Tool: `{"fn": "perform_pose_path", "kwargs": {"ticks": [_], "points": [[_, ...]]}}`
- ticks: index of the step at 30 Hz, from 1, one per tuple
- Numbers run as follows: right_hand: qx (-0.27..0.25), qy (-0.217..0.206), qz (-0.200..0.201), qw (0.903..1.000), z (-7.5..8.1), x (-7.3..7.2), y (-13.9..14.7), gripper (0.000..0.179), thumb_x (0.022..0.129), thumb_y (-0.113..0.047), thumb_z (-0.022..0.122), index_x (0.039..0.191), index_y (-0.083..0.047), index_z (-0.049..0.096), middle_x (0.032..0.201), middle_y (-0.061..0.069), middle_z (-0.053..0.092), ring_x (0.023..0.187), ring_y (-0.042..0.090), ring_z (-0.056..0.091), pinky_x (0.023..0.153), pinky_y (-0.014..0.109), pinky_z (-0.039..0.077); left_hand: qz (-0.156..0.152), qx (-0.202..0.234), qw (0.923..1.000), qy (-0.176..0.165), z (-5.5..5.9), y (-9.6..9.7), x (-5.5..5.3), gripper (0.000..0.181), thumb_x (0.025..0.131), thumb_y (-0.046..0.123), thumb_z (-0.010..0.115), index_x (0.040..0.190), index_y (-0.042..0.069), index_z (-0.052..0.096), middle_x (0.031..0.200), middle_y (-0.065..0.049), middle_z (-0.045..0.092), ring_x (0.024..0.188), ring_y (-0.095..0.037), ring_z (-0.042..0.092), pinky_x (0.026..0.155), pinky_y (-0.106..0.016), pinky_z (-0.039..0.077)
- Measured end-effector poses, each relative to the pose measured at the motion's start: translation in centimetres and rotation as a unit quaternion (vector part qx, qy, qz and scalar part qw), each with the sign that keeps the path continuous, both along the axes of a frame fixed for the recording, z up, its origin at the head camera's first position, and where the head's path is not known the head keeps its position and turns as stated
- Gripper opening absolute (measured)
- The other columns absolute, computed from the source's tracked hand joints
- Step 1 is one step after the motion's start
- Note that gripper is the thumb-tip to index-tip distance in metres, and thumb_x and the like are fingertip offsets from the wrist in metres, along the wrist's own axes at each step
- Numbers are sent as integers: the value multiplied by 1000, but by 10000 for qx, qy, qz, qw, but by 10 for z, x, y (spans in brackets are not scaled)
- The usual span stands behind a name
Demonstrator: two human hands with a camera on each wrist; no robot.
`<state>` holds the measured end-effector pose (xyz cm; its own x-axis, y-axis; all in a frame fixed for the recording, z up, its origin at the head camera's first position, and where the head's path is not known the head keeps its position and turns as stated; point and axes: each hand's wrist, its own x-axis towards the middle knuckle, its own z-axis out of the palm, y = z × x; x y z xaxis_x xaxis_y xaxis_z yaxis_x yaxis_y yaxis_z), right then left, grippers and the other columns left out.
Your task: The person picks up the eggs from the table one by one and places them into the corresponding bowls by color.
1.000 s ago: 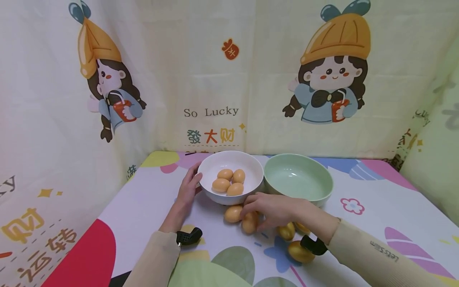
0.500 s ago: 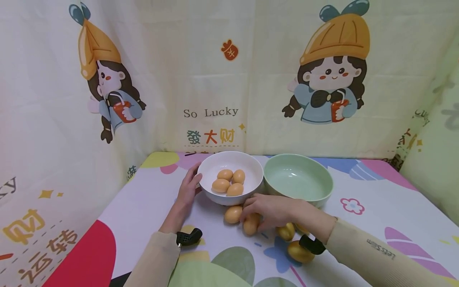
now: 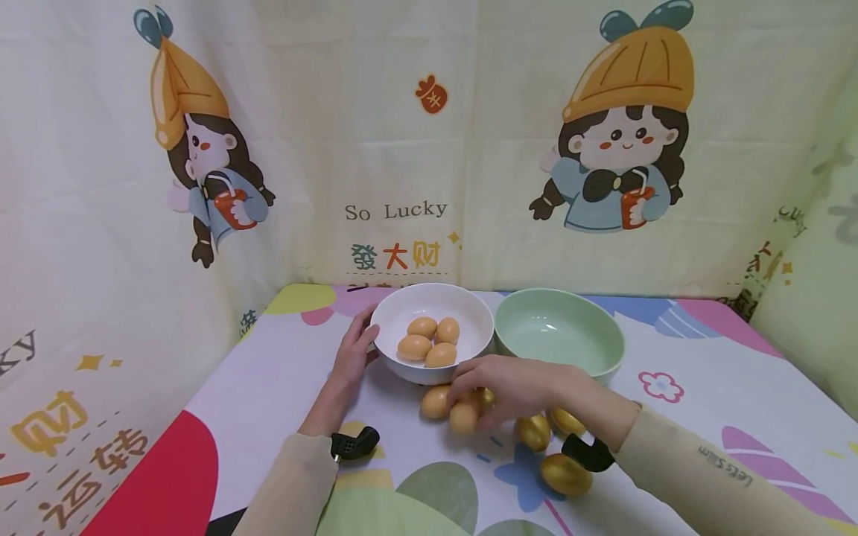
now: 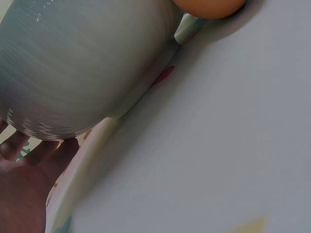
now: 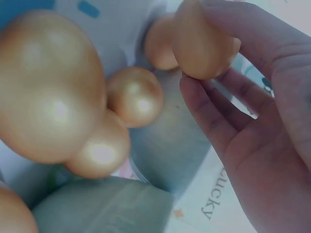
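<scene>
My left hand (image 3: 351,346) holds the outer left side of a white bowl (image 3: 389,362), fingertips against its wall (image 4: 87,68). Inside the bowl lie several brown eggs (image 3: 414,347). In front of it, my right hand (image 3: 512,387) pinches a brown egg (image 3: 464,418) between thumb and fingers; the right wrist view shows this egg (image 5: 201,43) upright in the fingers. Another brown egg (image 3: 436,402) lies just left of it, close to the bowl. Several gold eggs (image 3: 532,432) lie on the table under and beside the right forearm, one of them (image 3: 566,475) nearer the front.
A light green bowl (image 3: 556,327) stands right beside the white one, its front partly hidden by the right arm. The table (image 3: 268,417) has a colourful printed cover. A printed curtain (image 3: 402,149) hangs close behind the bowls.
The brown egg in my right hand has shifted slightly and tilted; a gold egg behind it now shows between the fingers. My left hand stays on the white bowl.
</scene>
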<state>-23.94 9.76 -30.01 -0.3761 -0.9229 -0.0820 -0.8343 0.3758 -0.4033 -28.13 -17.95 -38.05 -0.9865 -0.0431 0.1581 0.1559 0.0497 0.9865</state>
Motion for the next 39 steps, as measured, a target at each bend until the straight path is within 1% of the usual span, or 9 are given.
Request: {"fn": "perform_pose_path", "kwargs": {"ticks": [6, 11, 16, 19, 27, 30, 34, 36, 39], "points": [[-227, 181, -12, 9996, 13, -2, 1, 38, 80, -17, 73, 116, -26, 62, 110, -19, 54, 99, 1, 49, 88, 26, 43, 1, 12, 10000, -18, 0, 0, 1, 45, 98, 28, 41, 143, 25, 35, 143, 6, 36, 124, -17, 40, 96, -45, 39], [-506, 434, 26, 9978, 23, -3, 3, 38, 80, -17, 72, 116, -25, 62, 111, -16, 53, 100, 2, 49, 87, 27, 43, -8, 45, 10000, -57, 0, -1, 1, 43, 98, 28, 41, 142, 28, 36, 143, 7, 36, 125, -18, 40, 96, -45, 39], [-717, 494, -287, 9958, 33, -9, 4, 36, 81, -19, 71, 115, -27, 61, 112, -18, 52, 101, 3, 49, 86, 29, 44, -10, 3, 10000, -47, 0, -1, 0, 43, 99, 30, 41, 142, 29, 36, 143, 7, 35, 126, -20, 39, 97, -46, 38], [-899, 520, -326, 9941, 37, -15, 4, 36, 81, -18, 71, 115, -25, 62, 114, -15, 53, 101, 5, 50, 86, 28, 45, -25, -14, 10000, -39, 0, -2, 0, 44, 99, 31, 41, 142, 28, 35, 144, 6, 35, 126, -20, 39, 97, -47, 38], [-1483, 671, -94, 9866, 39, -33, -1, 35, 80, -12, 72, 114, -14, 63, 111, -5, 57, 98, 9, 53, 79, 25, 49, 48, -77, 9999, -61, 0, -1, -1, 44, 98, 31, 41, 142, 30, 35, 143, 8, 35, 124, -18, 40, 96, -45, 39], [-1449, 722, -161, 9867, 38, -38, -4, 35, 80, -12, 72, 114, -13, 63, 108, -3, 57, 94, 10, 53, 79, 24, 49, 68, -65, 9999, -79, 0, 0, -1, 43, 98, 32, 41, 141, 31, 36, 143, 9, 35, 124, -18, 40, 96, -45, 39], [-1288, 588, -355, 9893, 35, -46, -10, 35, 80, -10, 71, 114, -12, 64, 107, -2, 58, 89, 12, 53, 79, 25, 49, -1, 11, 9999, -127, 1, 0, 0, 44, 98, 31, 41, 142, 30, 35, 144, 7, 35, 125, -19, 39, 97, -45, 38], [-1207, 496, -451, 9904, 32, -50, -14, 35, 80, -9, 70, 114, -12, 64, 106, -2, 58, 88, 14, 53, 79, 25, 49, -56, 15, 9999, -162, 7, 1, 5, 45, 99, 28, 40, 144, 26, 33, 145, 4, 33, 126, -21, 38, 97, -45, 38], [-1098, 407, -549, 9916, 26, -56, -19, 35, 81, -9, 70, 115, -11, 64, 107, -2, 58, 88, 14, 52, 79, 23, 49, -79, 14, 9999, -142, 8, 1, 5, 45, 99, 28, 40, 144, 25, 33, 146, 3, 33, 126, -22, 38, 97, -46, 38]]}}
